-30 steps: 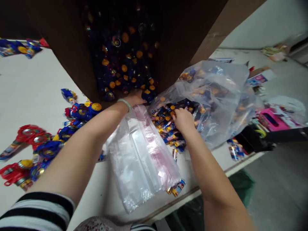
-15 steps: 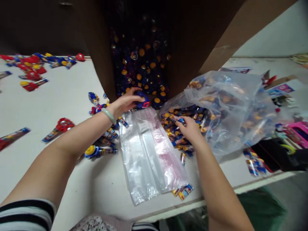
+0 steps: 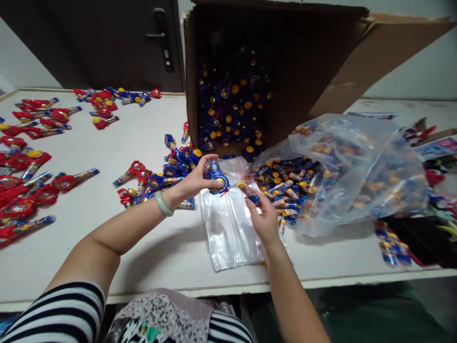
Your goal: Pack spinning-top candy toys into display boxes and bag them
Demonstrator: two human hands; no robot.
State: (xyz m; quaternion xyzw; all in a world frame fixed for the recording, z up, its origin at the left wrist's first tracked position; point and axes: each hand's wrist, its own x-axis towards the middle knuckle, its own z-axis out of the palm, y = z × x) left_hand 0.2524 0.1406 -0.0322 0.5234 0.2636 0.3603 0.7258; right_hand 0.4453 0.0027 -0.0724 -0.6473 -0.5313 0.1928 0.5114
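Observation:
My left hand (image 3: 205, 179) is closed around a round blue plastic toy (image 3: 216, 177) with a clear neck at its top. In my right hand (image 3: 263, 214), between thumb and fingers, is a small printed tube (image 3: 248, 192) with a yellow end. The two pieces are a short way apart, not touching. Below them lies a stack of clear plastic bags (image 3: 230, 233). Similar tubes (image 3: 285, 183) spill from the mouth of a large translucent bag (image 3: 360, 162) to the right. Left of the stack is a pile of blue toys (image 3: 174, 166), some joined to tubes.
An open cardboard box (image 3: 300, 66) on its side holds many blue and yellow toy heads (image 3: 232, 109). Red toys with tubes (image 3: 46, 193) are spread across the left of the white table (image 3: 143, 267). A dark door (image 3: 117, 43) stands behind. Printed packets (image 3: 392, 245) lie near the right edge.
My left hand has brought the blue toy out from the box's mouth toward me. My right hand has lifted a tube from the pile and moved left. The view has tilted up and left.

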